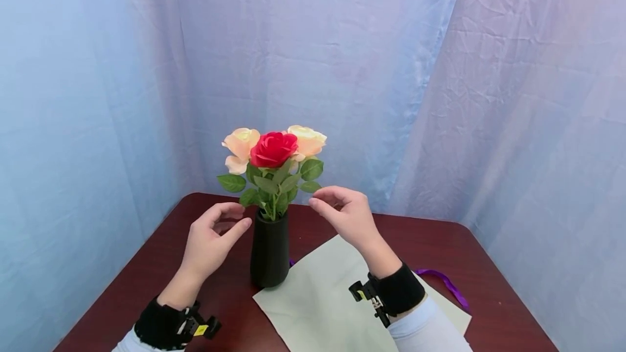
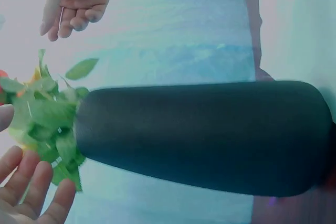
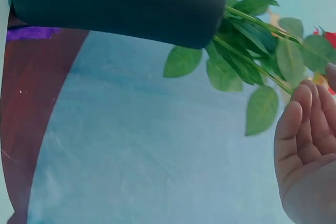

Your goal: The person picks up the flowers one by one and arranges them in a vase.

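A black vase [image 1: 270, 251] stands upright on the table, holding a red rose [image 1: 274, 149] between two peach roses [image 1: 309, 141] with green leaves [image 1: 266, 184]. My left hand [image 1: 211, 238] is at the vase's left, near its mouth and the lower leaves, with fingers loosely bent and nothing in them. On the other side, my right hand [image 1: 344, 213] hovers just right of the leaves, its fingers relaxed and holding nothing. In the left wrist view the vase [image 2: 199, 137] lies between both hands. The right wrist view shows the stems [image 3: 252, 64] rising from the vase mouth.
A pale green sheet of wrapping paper [image 1: 323, 297] lies on the dark red table [image 1: 220, 297], right of the vase and under my right forearm. A purple ribbon [image 1: 445, 281] sticks out at the sheet's right edge. Light blue curtains [image 1: 303, 58] hang behind the table.
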`<action>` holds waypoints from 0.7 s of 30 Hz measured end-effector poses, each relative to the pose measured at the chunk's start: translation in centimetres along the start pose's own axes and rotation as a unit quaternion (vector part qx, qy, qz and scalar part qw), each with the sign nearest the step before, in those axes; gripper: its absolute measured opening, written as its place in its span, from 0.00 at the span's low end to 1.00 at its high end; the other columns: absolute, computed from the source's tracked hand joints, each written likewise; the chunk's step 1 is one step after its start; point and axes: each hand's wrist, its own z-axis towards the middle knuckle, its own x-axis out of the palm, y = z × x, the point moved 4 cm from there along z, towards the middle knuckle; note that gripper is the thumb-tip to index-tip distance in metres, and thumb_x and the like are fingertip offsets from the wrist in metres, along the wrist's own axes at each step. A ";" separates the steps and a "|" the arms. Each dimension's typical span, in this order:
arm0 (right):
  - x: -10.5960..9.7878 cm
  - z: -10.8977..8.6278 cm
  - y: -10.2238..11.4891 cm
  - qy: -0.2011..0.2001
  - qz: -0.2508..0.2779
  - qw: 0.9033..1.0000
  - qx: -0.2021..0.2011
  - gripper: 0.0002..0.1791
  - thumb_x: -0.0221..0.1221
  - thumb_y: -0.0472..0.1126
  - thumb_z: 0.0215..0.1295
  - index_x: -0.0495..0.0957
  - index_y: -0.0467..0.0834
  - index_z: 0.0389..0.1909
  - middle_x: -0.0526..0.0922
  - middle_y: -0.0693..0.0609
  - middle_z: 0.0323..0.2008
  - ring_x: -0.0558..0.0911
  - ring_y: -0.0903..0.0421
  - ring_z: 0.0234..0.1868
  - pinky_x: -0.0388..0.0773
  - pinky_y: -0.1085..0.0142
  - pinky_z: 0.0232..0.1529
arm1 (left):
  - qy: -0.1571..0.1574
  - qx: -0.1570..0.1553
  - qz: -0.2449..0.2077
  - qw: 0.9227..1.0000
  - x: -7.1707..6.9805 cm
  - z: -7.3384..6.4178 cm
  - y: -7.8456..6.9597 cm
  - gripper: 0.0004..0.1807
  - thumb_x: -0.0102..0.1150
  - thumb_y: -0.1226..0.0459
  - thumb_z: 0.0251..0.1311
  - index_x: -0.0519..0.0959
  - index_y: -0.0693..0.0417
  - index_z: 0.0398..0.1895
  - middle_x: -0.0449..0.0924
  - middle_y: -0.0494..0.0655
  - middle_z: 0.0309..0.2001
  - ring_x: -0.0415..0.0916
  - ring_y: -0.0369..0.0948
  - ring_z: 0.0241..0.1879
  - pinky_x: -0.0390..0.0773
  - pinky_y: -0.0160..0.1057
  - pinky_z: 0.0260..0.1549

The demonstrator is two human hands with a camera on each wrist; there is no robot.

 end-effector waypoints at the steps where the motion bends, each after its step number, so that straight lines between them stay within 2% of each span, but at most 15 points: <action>1: -0.3 -0.2 0.1 -0.009 -0.004 1.000 -0.011 0.06 0.69 0.40 0.66 0.88 0.47 0.42 0.87 0.56 0.32 0.84 0.57 0.32 0.82 0.61 0.33 | -0.002 0.016 0.003 1.000 0.0 -0.1 -0.3 0.16 0.73 0.71 0.58 0.83 0.59 0.49 0.84 0.46 0.46 0.81 0.40 0.44 0.82 0.31 0.42; 6: -1.7 -1.3 0.3 -0.043 -0.015 0.997 -0.058 0.09 0.70 0.34 0.63 0.87 0.46 0.43 0.87 0.57 0.35 0.84 0.59 0.33 0.84 0.63 0.34 | -0.008 0.086 0.007 0.996 0.7 -0.5 -1.7 0.19 0.75 0.77 0.51 0.83 0.60 0.46 0.83 0.52 0.44 0.81 0.47 0.42 0.83 0.36 0.41; 12: -3.0 -3.4 -0.1 -0.074 -0.050 0.990 -0.112 0.15 0.72 0.29 0.56 0.87 0.42 0.45 0.88 0.50 0.37 0.85 0.56 0.33 0.84 0.66 0.34 | 0.012 0.143 0.026 0.989 2.3 -1.2 -3.4 0.19 0.76 0.74 0.50 0.83 0.55 0.46 0.84 0.50 0.43 0.81 0.46 0.41 0.81 0.34 0.41; 16: -3.1 -5.2 -0.7 -0.074 -0.073 0.987 -0.119 0.16 0.72 0.28 0.56 0.86 0.41 0.46 0.87 0.49 0.38 0.86 0.56 0.34 0.83 0.68 0.36 | 0.045 0.147 0.037 0.987 3.4 -2.1 -3.9 0.19 0.76 0.69 0.53 0.83 0.50 0.48 0.83 0.44 0.45 0.81 0.44 0.43 0.79 0.33 0.42; 21: -3.3 -7.1 -1.6 -0.059 -0.109 0.987 -0.101 0.17 0.72 0.32 0.59 0.85 0.44 0.50 0.87 0.51 0.45 0.85 0.54 0.45 0.82 0.68 0.48 | 0.103 0.129 0.049 0.985 5.2 -3.1 -3.8 0.20 0.75 0.61 0.59 0.81 0.47 0.53 0.81 0.41 0.51 0.79 0.39 0.49 0.81 0.36 0.46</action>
